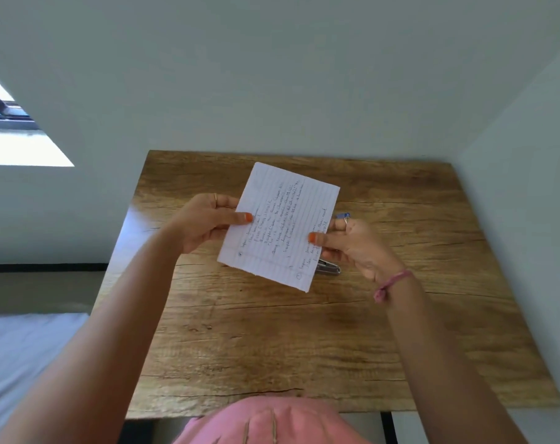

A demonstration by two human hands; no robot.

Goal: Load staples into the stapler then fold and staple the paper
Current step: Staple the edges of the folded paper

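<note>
A lined sheet of paper point(280, 224) with handwriting is held up above the wooden table point(272, 341), tilted to the right. My left hand point(204, 221) pinches its left edge between thumb and fingers. My right hand point(355, 248) pinches its right edge the same way. Beneath the paper's lower right corner a metal stapler point(330, 270) lies on the table, mostly hidden by the sheet and my right hand. A small blue object point(343, 216), perhaps a staple box, peeks out behind my right fingers.
The table stands against a pale wall at the back and right. A window point(12, 129) is at the left. A grey surface point(22, 354) lies low at the left. My pink clothing point(272, 421) fills the bottom edge.
</note>
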